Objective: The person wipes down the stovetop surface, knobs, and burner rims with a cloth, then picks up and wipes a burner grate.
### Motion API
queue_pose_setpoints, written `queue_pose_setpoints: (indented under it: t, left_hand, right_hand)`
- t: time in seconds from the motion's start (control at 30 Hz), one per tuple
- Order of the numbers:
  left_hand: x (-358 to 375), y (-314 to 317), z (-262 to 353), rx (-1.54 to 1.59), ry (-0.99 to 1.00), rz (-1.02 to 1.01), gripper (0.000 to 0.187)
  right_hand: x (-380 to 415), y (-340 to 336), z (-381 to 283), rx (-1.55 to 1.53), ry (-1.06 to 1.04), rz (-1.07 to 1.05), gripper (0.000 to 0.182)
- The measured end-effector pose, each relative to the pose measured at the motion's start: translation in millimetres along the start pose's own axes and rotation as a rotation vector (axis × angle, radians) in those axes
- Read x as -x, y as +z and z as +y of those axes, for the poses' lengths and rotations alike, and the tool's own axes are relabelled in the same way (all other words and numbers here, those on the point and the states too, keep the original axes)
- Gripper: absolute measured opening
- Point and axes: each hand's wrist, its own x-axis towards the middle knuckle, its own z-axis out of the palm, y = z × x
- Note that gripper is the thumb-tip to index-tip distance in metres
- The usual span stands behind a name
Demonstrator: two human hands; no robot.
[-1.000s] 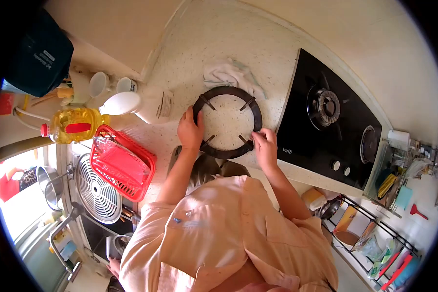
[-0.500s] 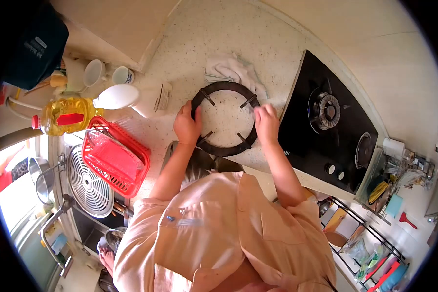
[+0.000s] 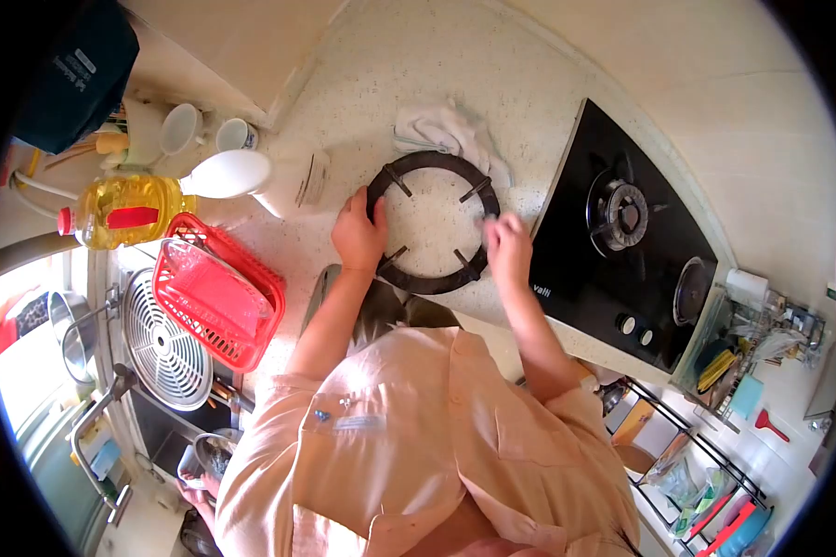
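A black cast-iron pan support ring [image 3: 434,160] lies flat on the speckled counter [image 3: 390,84] in front of me. My left hand [image 3: 358,232] grips the ring's left rim. My right hand [image 3: 509,246] is at the ring's right rim, fingers curled and blurred by motion; I cannot see whether it grips the ring or holds something against it. A crumpled white cloth [image 3: 446,130] lies just beyond the ring, touching its far edge.
A black glass gas hob [image 3: 576,251] with a bare burner [image 3: 620,215] sits right of the ring. To the left are a white jug on its side [image 3: 260,176], an oil bottle [image 3: 125,212], cups [image 3: 181,128], a red basket [image 3: 215,297] and a round metal grille [image 3: 163,339]. A wire rack [image 3: 715,371] stands at right.
My right hand went from the ring's near right edge up to its far right, then back to the middle of the right rim. My left hand kept its hold on the left rim.
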Motion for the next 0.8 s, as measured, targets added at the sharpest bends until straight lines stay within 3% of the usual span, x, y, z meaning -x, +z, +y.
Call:
queue_pose_setpoints:
  t: [0.13,0.23,0.47,0.63,0.8]
  left_hand:
    - [0,2,2,-0.016,0.010,0.005,0.033]
    - [1,4,-2,-0.013,0.014,0.002,0.033]
    - [0,4,3,-0.029,-0.021,-0.009,0.032]
    - [1,5,-1,-0.037,-0.003,0.023,0.031]
    - [-1,4,3,-0.017,-0.067,-0.014,0.033]
  right_hand:
    - [16,-4,1,0.005,0.002,-0.037,0.002]
    - [-46,6,-4,0.014,-0.107,0.017,0.006]
    - [23,-4,-2,-0.019,-0.020,-0.012,0.003]
    - [-61,16,5,-0.066,-0.164,0.090,0.006]
    - [19,-2,6,-0.027,-0.038,-0.031,0.006]
